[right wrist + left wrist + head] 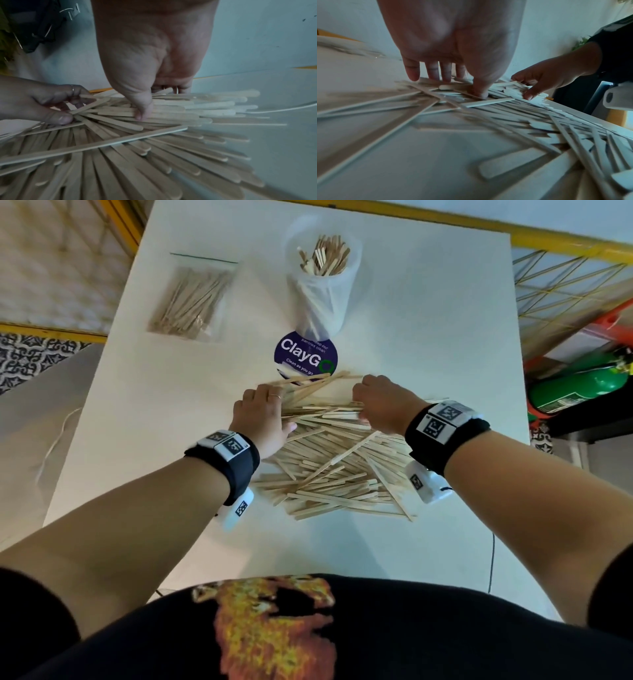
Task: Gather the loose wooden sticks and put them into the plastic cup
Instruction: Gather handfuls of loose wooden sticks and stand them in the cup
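resting on the white table (428, 313), the loose wooden sticks (335, 470) sit heaped at 6 o'clock from the plastic cup (322, 289). the left hand (263, 416) and right hand (383, 402) both clasp sticks at the heap's far edge, fingers curled.

Black tee w/ orange-yellow print (274, 628), black wristbands (236, 463) w/ white marker tags, thin ring (275, 396).

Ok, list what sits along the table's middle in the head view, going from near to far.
Pile of loose sticks → round purple sticker → plastic cup holding sticks, all on the white table.
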